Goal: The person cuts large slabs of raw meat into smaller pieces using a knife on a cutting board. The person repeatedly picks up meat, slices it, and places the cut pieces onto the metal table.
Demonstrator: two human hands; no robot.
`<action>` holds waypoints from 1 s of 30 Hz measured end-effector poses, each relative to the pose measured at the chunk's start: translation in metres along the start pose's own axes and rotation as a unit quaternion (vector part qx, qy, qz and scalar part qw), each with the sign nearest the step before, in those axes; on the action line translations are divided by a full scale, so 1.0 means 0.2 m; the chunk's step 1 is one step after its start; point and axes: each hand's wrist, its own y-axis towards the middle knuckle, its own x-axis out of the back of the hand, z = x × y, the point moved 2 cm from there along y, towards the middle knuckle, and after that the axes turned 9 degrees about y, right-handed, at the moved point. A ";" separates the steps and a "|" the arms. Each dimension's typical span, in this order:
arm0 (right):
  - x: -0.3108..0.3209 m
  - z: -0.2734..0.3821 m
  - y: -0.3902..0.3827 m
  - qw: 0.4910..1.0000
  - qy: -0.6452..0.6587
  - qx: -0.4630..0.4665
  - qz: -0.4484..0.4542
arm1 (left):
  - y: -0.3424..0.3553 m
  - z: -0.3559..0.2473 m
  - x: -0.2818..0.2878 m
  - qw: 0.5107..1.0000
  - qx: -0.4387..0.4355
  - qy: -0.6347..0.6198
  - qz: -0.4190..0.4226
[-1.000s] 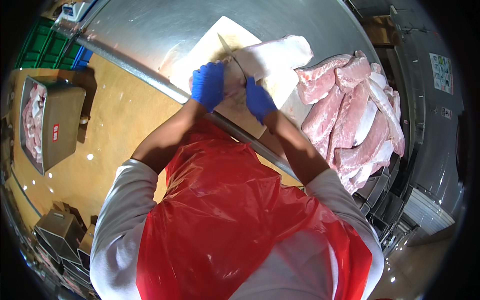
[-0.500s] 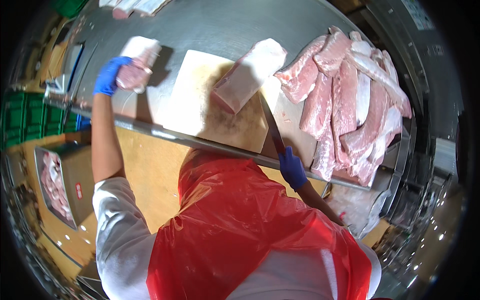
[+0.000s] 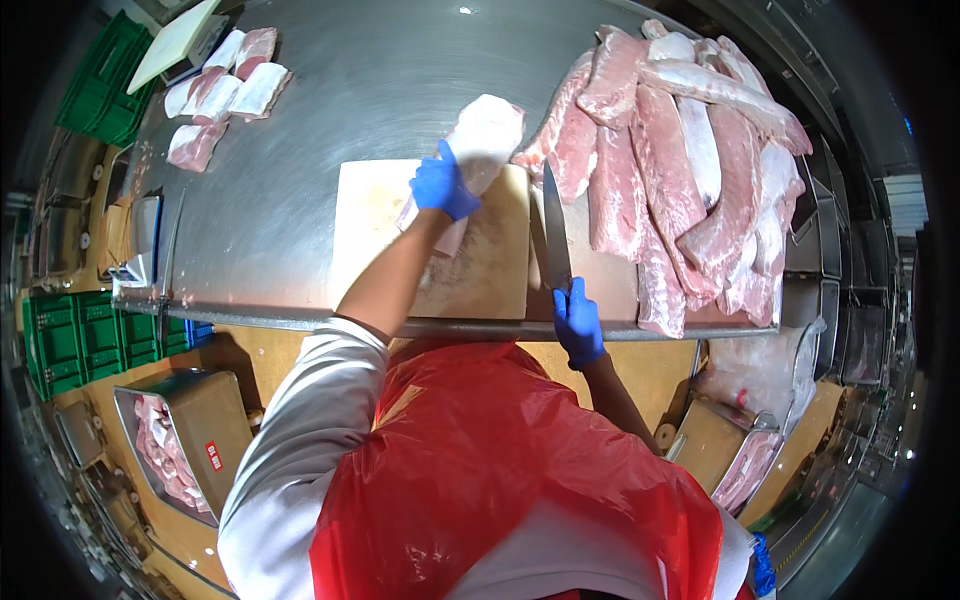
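A thick piece of pork loin (image 3: 490,130), pale fat upward, lies slanted across the white cutting board (image 3: 480,285) and past its far edge. My left hand (image 3: 443,187), in a blue glove, grips the loin's near left part and hides some of it; part of the fingers cannot be seen. My right hand (image 3: 579,322), also blue-gloved, is closed around the handle of a long knife (image 3: 554,225). The blade points away from me, just right of the board and apart from the loin.
Long pork loins (image 3: 665,180) are piled on the metal table's right side. Several cut pork pieces (image 3: 222,92) lie at the far left, near a scale (image 3: 190,50). Green crates (image 3: 85,340) and a bin of meat (image 3: 165,450) stand left, below the table.
My left hand has let go of a cut pork piece at the left and moved right onto the loin. The knife stays in my right hand. The view has shifted.
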 end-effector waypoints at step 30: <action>-0.11 0.05 0.44 0.981 0.050 -0.038 0.182 | -0.31 0.31 -0.03 0.997 -0.061 0.029 -0.022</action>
